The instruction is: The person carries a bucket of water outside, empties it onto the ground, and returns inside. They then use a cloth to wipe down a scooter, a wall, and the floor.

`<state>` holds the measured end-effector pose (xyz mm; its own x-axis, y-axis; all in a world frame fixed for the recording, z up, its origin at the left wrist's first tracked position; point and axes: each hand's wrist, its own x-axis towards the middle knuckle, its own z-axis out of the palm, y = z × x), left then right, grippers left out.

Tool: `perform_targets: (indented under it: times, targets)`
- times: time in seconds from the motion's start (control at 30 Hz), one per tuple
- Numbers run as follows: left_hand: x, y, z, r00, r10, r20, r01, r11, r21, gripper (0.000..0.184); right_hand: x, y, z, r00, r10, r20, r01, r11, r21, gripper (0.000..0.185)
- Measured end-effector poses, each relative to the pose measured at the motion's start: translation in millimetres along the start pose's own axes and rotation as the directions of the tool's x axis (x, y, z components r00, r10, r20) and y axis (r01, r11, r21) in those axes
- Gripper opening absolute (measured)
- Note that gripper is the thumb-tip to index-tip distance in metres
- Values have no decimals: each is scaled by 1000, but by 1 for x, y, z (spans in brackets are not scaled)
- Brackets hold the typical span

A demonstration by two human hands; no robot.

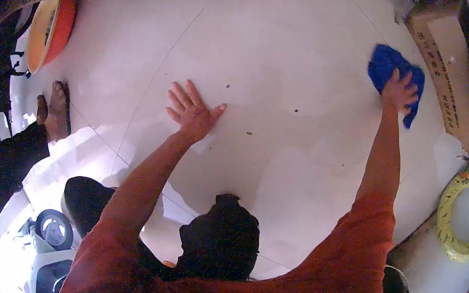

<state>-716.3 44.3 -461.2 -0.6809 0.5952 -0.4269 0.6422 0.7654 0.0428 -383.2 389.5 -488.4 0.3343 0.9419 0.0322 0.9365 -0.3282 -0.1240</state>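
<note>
My left hand (194, 114) lies flat on the pale tiled floor (281, 64) with its fingers spread, and nothing is in it. At the upper right my right hand (400, 92) presses on a crumpled blue cloth (384, 65), fingers spread over it. The cloth shows above the hand and down its right side. Several small dark specks, one of them a crumb (249, 133), lie on the floor between my two hands.
An orange basin (62, 32) stands at the upper left, above another person's foot (59, 111). On the right are a cardboard box (450, 80) and a yellow ring-shaped coil (446, 216). A wheeled object (54, 229) is at lower left.
</note>
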Motion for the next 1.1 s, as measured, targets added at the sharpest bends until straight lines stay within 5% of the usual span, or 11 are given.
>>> perform_targets:
  times: [0.13, 0.23, 0.4, 0.53, 0.6, 0.67, 0.77, 0.83, 0.93, 1.03, 1.1]
  targets:
    - [1, 1, -8, 998, 6, 69, -7, 1000, 10, 109, -3, -21, 22, 967, 239, -82, -238, 971, 28, 60]
    - [-2, -3, -2, 999, -19, 33, 19, 1000, 3, 109, -57, -85, 35, 974, -169, -152, 176, 984, 31, 60]
    - [1, 0, -1, 1000, -12, 20, 12, 1000, -2, 115, -195, -174, 6, 757, -641, -130, 652, 753, 86, 61]
    - [0, 1, -4, 1000, -7, 21, 6, 999, 40, 131, -261, -135, -28, 437, -899, 14, 864, 424, 274, 57]
    - [-1, -3, -4, 999, 16, 50, -18, 998, 52, 131, -255, -86, -35, 387, -920, 67, 868, 388, 311, 58]
    - [-4, -1, -4, 999, 17, 40, -19, 999, 42, 132, -226, -37, -42, 536, -835, 124, 824, 550, 140, 59]
    - [-3, -1, -1, 1000, 3, 28, -5, 999, 45, 134, -150, 48, -13, 704, -691, -167, 710, 689, 146, 58]
    - [-2, -1, 4, 999, -25, 30, 24, 998, 63, 135, -107, 100, -14, 863, -499, -84, 498, 867, -33, 58]
    - [-4, -3, 13, 997, 35, -73, -32, 998, 52, 137, -43, 173, 8, 928, -318, -196, 291, 944, -157, 60]
    - [-13, 3, -4, 1000, 4, 8, -5, 999, 32, 137, -10, 190, 41, 971, -204, -123, 50, 680, -731, 55]
    - [-18, 12, -25, 991, -29, 129, 25, 999, 37, 137, 24, 192, 66, 906, -366, -214, 12, 526, -850, 61]
